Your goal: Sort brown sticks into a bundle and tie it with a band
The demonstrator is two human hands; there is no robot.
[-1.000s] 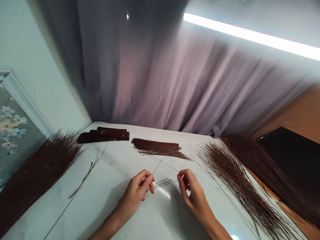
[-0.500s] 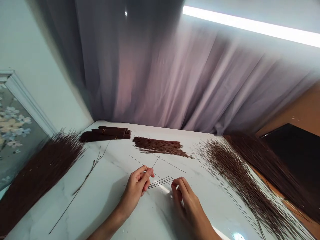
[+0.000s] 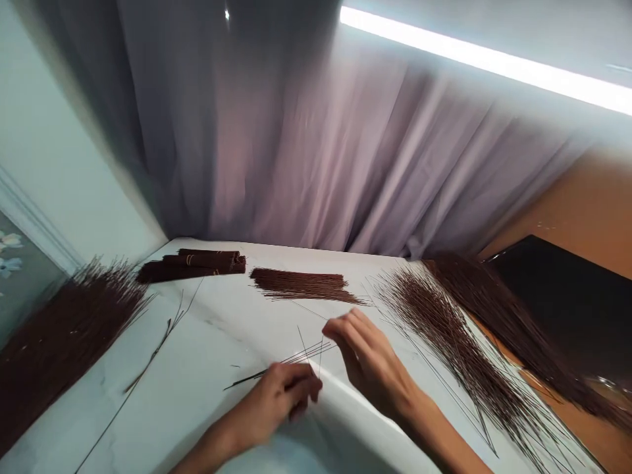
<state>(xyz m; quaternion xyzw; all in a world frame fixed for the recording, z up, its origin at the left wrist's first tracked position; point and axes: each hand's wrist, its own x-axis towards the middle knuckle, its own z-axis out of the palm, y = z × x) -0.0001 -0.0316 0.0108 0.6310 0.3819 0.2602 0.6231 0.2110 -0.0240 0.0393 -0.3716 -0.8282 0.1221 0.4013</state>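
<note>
My left hand (image 3: 284,398) is low over the white table, its thumb and fingers pinched on thin dark brown sticks (image 3: 304,347). Two of these rise from the pinch at different angles. My right hand (image 3: 368,355) hovers just to the right and farther back, fingers drawn together near the upper end of one stick. Whether anything is between those fingertips I cannot make out. A few loose sticks (image 3: 244,380) lie slanted on the table behind my left hand.
A short flat pile of brown sticks (image 3: 301,284) lies at the back. Banded bundles (image 3: 207,263) sit back left. Large loose bunches spread along the left (image 3: 74,322) and right (image 3: 444,329). A long twisted strand (image 3: 148,362) lies on the marble-patterned table (image 3: 197,408).
My left hand has moved nearer and slightly right, with its held sticks now pointing differently. My right hand has moved farther back and left, above the sticks. The camera view has shifted right.
</note>
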